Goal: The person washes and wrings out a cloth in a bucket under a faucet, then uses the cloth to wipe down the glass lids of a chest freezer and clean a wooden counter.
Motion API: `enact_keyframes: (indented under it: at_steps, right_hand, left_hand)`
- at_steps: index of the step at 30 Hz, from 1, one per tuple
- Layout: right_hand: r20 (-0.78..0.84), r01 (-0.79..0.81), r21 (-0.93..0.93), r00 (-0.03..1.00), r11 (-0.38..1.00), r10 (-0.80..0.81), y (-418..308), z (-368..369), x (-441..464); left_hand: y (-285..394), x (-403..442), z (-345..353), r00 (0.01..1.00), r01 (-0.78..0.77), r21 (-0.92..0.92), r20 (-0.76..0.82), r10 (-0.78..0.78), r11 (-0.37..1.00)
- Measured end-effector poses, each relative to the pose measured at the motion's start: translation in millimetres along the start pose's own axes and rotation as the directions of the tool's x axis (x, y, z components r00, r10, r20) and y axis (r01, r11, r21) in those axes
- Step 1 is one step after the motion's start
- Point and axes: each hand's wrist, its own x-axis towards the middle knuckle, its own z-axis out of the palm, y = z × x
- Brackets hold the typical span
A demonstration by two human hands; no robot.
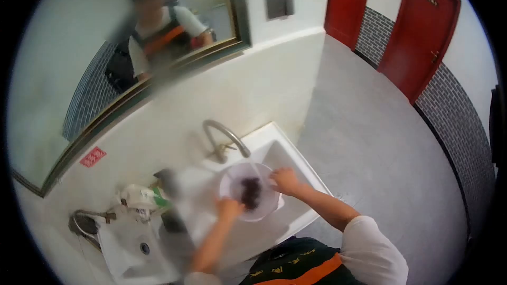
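Observation:
A pale round bowl sits inside the white sink, under the curved metal faucet. Water runs from the spout into it. A dark brown clump lies in the bowl; its kind is too blurred to tell. My left hand is closed on the bowl's near left rim, thumb over the edge. On the opposite side my right hand grips the right rim, with the fingers partly hidden.
A second, smaller sink with its own faucet stands at the left. Between the sinks are a white-and-green packet and a blurred dark object. A framed mirror hangs above. Red doors line the far wall.

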Motion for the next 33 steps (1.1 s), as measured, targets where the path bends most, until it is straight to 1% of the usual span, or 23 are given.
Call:
enact_keyframes:
  at_steps: [2, 5, 7, 8, 9, 11, 12, 13, 14, 15, 16, 17, 18, 19, 20, 23, 25, 27, 29, 30, 31, 32, 33]
  right_hand:
    - [-0.040, -0.005, 0.041, 0.999, 0.999, 0.007, -0.2, -6.7, 3.6]
    - [-0.133, -0.059, 0.227, 0.987, 0.972, 0.091, -10.1, 11.9, 7.1]
    - [-0.159, 0.110, 0.419, 0.986, 0.901, -0.046, -13.6, 11.6, 12.1]
    - [0.010, 0.056, 0.441, 0.998, 0.896, -0.067, -21.1, 9.5, 9.2]
    - [0.010, 0.056, 0.440, 0.998, 0.896, -0.067, -25.4, 14.8, 7.1]
    - [-0.113, 0.357, 0.316, 0.934, 0.879, -0.339, -32.2, 30.0, -0.3]
    - [0.008, 0.272, 0.259, 0.959, 0.927, -0.284, -36.3, 36.2, -1.0]
    - [0.011, 0.271, 0.259, 0.959, 0.927, -0.283, -41.1, 45.8, -1.3]
    - [-0.067, 0.182, 0.497, 0.983, 0.848, -0.171, -45.3, 54.8, -0.3]
    - [-0.110, 0.106, 0.707, 0.993, 0.699, -0.040, -49.5, 60.7, 1.2]
    - [0.085, -0.143, 0.883, 0.985, 0.447, 0.147, -59.5, 57.6, 0.5]
    - [0.087, -0.145, 0.882, 0.985, 0.447, 0.149, -67.4, 57.1, 0.8]
    - [0.336, -0.325, 0.934, 0.940, -0.149, 0.059, -75.3, 59.3, -0.1]
    - [0.474, -0.450, 0.600, 0.866, -0.661, -0.159, -86.1, 64.2, -0.1]
    - [0.407, -0.239, 0.732, 0.904, -0.638, 0.128, -106.5, 76.6, 4.7]
    - [0.395, -0.226, 0.860, 0.863, -0.457, 0.315, -118.4, 100.1, 21.2]
    - [0.360, -0.221, 0.910, 0.841, -0.350, 0.404, -117.3, 102.0, 33.3]
    - [0.177, -0.284, 0.948, 0.842, 0.141, 0.509, -110.5, 102.1, 45.1]
    - [-0.176, -0.086, 0.936, 0.726, 0.342, 0.664, -87.2, 116.2, 67.2]
    - [-0.179, -0.156, 0.911, 0.682, 0.381, 0.709, -85.8, 81.2, 61.8]
    - [-0.187, -0.144, 0.913, 0.685, 0.382, 0.704, -84.2, 64.8, 67.4]
    - [-0.270, -0.083, 0.859, 0.765, 0.505, 0.584, -82.5, 54.4, 72.0]
    - [-0.328, -0.019, 0.791, 0.831, 0.612, 0.450, -82.2, 44.6, 72.5]
  left_hand:
    - [-16.1, -7.8, 50.5, 0.999, -0.030, -0.103, -0.025, 0.028, 0.994]
    - [-13.1, -12.8, 24.0, 0.995, -0.050, -0.118, 0.076, 0.059, 0.992]
    - [-5.0, -6.8, 3.8, 0.975, 0.015, -0.169, 0.222, 0.024, 0.986]
    - [-1.1, -3.7, 0.0, 0.934, 0.074, -0.222, 0.358, 0.010, 0.972]
    - [2.0, -6.7, 4.3, 0.934, 0.074, -0.222, 0.358, 0.010, 0.972]
    - [9.3, -13.0, 14.5, 0.992, -0.102, -0.544, 0.010, 0.128, 0.833]
    - [13.0, -13.4, 16.8, 0.983, -0.186, -0.620, -0.113, 0.147, 0.762]
    - [15.2, -11.7, 13.4, 0.979, -0.150, -0.519, 0.043, 0.200, 0.841]
    - [17.8, -9.8, 9.7, 0.953, -0.132, -0.402, 0.200, 0.228, 0.906]
    - [23.0, -12.1, 4.1, 0.953, -0.132, -0.404, 0.200, 0.228, 0.905]
    - [30.3, -17.2, -2.7, 0.965, -0.119, -0.314, 0.187, 0.185, 0.942]
    - [37.4, -19.9, -7.4, 0.975, -0.105, -0.219, 0.169, 0.143, 0.970]
    - [45.3, -20.0, -8.3, 0.968, -0.057, -0.257, 0.222, 0.116, 0.965]
    - [53.3, -20.6, -5.4, 0.968, -0.057, -0.257, 0.221, 0.116, 0.965]
    - [60.0, -21.5, -1.5, 0.967, -0.063, -0.221, 0.226, 0.114, 0.973]
    - [52.7, -22.9, 2.3, 0.978, -0.079, -0.214, 0.174, 0.118, 0.974]
    - [39.6, -19.3, 9.6, 0.982, -0.103, -0.526, 0.079, 0.169, 0.844]
    - [40.6, -26.8, 14.2, 0.986, 0.003, -0.673, 0.127, 0.112, 0.739]
    - [47.6, -36.0, 0.3, 0.982, 0.099, -0.789, 0.175, 0.066, 0.607]
    - [58.1, -46.3, -21.1, 0.982, -0.048, -0.611, 0.115, 0.148, 0.790]
    - [61.3, -50.6, -34.1, 0.967, -0.194, -0.377, 0.083, 0.241, 0.906]
    - [58.6, -49.3, -35.7, 0.976, -0.219, -0.406, -0.095, 0.197, 0.887]
    - [51.5, -45.4, -37.6, 0.976, -0.216, -0.410, -0.091, 0.196, 0.886]
